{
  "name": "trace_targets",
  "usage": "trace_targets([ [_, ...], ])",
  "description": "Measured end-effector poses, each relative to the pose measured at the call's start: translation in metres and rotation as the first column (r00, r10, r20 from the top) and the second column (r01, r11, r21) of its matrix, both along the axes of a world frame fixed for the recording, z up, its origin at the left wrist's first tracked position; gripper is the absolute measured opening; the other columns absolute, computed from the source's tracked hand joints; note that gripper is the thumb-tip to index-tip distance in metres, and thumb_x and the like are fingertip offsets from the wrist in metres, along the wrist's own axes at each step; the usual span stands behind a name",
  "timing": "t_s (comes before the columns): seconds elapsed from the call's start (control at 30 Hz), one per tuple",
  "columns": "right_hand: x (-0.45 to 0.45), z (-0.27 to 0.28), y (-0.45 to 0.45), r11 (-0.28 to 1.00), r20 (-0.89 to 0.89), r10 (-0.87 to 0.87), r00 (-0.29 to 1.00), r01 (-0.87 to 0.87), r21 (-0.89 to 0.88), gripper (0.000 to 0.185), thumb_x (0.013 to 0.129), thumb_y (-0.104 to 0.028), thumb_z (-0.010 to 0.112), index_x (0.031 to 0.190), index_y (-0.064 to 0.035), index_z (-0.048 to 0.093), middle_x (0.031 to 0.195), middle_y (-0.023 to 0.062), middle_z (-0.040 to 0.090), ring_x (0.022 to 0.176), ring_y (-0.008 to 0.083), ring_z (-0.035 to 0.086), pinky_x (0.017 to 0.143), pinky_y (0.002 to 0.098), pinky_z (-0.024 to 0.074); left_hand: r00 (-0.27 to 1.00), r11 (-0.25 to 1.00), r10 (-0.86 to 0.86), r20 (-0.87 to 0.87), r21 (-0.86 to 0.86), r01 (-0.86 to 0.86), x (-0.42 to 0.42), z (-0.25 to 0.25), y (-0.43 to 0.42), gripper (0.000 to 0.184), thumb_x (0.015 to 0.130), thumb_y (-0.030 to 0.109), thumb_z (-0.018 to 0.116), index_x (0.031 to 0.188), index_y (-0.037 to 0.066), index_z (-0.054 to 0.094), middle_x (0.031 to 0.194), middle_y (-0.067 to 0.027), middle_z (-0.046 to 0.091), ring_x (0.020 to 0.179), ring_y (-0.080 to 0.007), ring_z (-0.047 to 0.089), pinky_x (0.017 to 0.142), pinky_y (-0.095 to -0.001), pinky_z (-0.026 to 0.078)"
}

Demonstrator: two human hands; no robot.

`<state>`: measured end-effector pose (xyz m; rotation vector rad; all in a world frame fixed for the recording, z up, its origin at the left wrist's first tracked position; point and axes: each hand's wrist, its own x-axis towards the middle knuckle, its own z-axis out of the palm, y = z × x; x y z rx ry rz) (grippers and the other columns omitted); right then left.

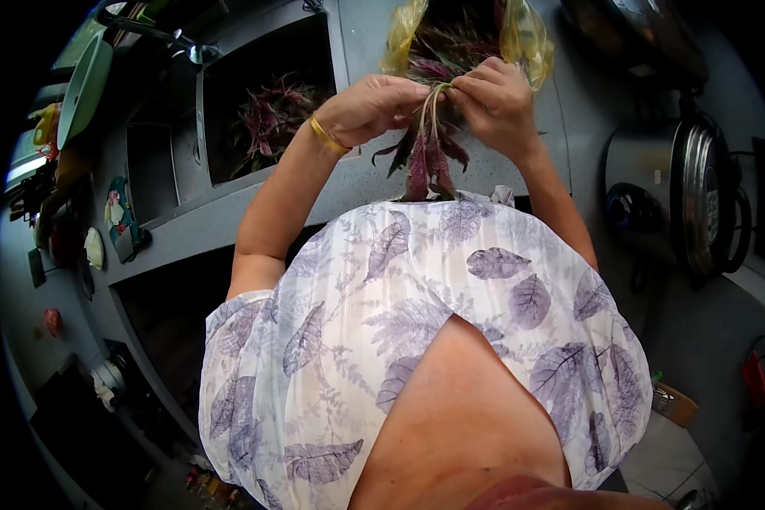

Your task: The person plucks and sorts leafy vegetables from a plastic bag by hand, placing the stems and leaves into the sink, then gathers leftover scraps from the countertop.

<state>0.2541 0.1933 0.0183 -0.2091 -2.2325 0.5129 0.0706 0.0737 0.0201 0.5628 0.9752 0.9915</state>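
Note:
A small bunch of purple-and-green leafy vegetable hangs leaves down between my hands, its pale stems at the top. My left hand, with a yellow band at the wrist, pinches the stems from the left. From the right, my right hand grips the stem ends with thumb and bent fingers. Just beyond my hands, an open yellow plastic bag holds more of the same purple leaves. Another heap of leaves lies in the sink basin to the left.
A faucet reaches over the sink. At the far left stands a pale green basin on its side. A silver-and-black cooker is on the right of the grey counter, with a dark rounded appliance behind it.

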Motion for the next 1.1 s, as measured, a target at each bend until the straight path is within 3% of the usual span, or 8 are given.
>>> trace_targets([
  [0.3,-0.001,-0.005,0.002,0.996,-0.014,0.069,0.998,-0.068,0.066,0.013,0.063,-0.006,0.070,0.076,-0.0088,0.068,0.071,-0.0002,0.064,0.069,0.0167,0.057,0.061,0.0303,0.0397,0.993,0.999,-0.039,0.113,-0.017,0.041,-0.001,-0.002,0.001,0.020,0.087,0.020,0.063,0.096,0.003,0.067,0.087,-0.0015,0.065,0.075,-0.0077,0.057,0.075,-0.0221,0.047],
  [0.53,0.000,-0.002,-0.004,0.991,0.016,0.052,0.999,-0.053,0.120,0.010,0.063,-0.004,0.067,0.072,-0.0090,0.065,0.068,-0.0011,0.062,0.070,0.0153,0.057,0.059,0.0292,0.0385,0.971,0.997,0.069,-0.231,-0.014,-0.075,0.002,0.002,0.000,0.015,0.084,0.015,0.064,0.086,0.001,0.068,0.077,-0.0004,0.063,0.069,-0.0079,0.055,0.068,-0.0210,0.045],
  [0.63,-0.001,0.005,-0.012,0.997,0.016,0.038,0.999,-0.039,0.062,0.008,0.063,-0.004,0.068,0.070,-0.0082,0.066,0.068,0.0008,0.062,0.068,0.0180,0.057,0.059,0.0300,0.0413,0.823,0.949,0.308,-0.476,0.089,-0.304,0.021,0.011,-0.002,0.012,0.082,0.013,0.064,0.083,0.001,0.068,0.074,0.0000,0.062,0.065,-0.0073,0.053,0.064,-0.0202,0.043],
  [0.73,0.000,0.003,-0.006,0.995,-0.063,-0.008,0.998,0.001,-0.101,0.003,0.069,-0.006,0.070,0.072,-0.0053,0.068,0.068,0.0024,0.064,0.064,0.0154,0.058,0.058,0.0282,0.0448,0.768,0.913,0.406,-0.496,0.192,-0.359,0.010,0.017,-0.006,0.021,0.087,0.019,0.058,0.077,0.002,0.065,0.071,0.0012,0.057,0.064,-0.0059,0.048,0.063,-0.0201,0.039],
  [0.87,0.012,-0.010,-0.001,0.602,-0.072,-0.030,0.997,-0.039,-0.798,0.011,0.081,-0.012,0.068,0.083,-0.0010,0.070,0.073,0.0022,0.066,0.066,0.0075,0.059,0.059,0.0214,0.0472,0.816,0.898,0.433,-0.382,0.261,-0.354,-0.024,0.021,-0.011,0.025,0.093,0.024,0.048,0.084,0.004,0.059,0.076,0.0013,0.056,0.066,-0.0068,0.049,0.066,-0.0215,0.042],
  [0.9,0.011,-0.008,-0.001,0.539,-0.088,-0.022,0.996,-0.062,-0.840,0.011,0.081,-0.012,0.068,0.083,-0.0009,0.070,0.073,0.0024,0.066,0.066,0.0079,0.059,0.060,0.0212,0.0474,0.809,0.883,0.467,-0.356,0.221,-0.413,-0.019,0.031,-0.012,0.024,0.094,0.024,0.048,0.086,0.004,0.059,0.076,0.0015,0.056,0.066,-0.0065,0.049,0.066,-0.0207,0.042],
  [1.03,0.005,-0.003,-0.008,0.335,-0.153,0.010,0.988,-0.148,-0.930,0.012,0.082,-0.011,0.068,0.086,0.0001,0.070,0.074,0.0031,0.066,0.066,0.0086,0.060,0.061,0.0204,0.0480,0.946,0.966,0.198,-0.256,0.214,-0.145,-0.023,0.014,-0.008,0.022,0.093,0.025,0.056,0.094,0.004,0.061,0.079,0.0027,0.059,0.070,-0.0028,0.052,0.065,-0.0164,0.043],
  [1.1,0.002,-0.002,-0.010,0.317,-0.153,0.028,0.988,-0.154,-0.936,0.012,0.082,-0.011,0.067,0.086,0.0005,0.069,0.074,0.0033,0.066,0.066,0.0085,0.060,0.061,0.0201,0.0479,0.862,0.979,0.189,-0.470,0.159,-0.128,-0.004,0.022,-0.008,0.023,0.091,0.025,0.059,0.099,0.004,0.063,0.080,0.0041,0.059,0.068,-0.0013,0.050,0.062,-0.0152,0.041],
])
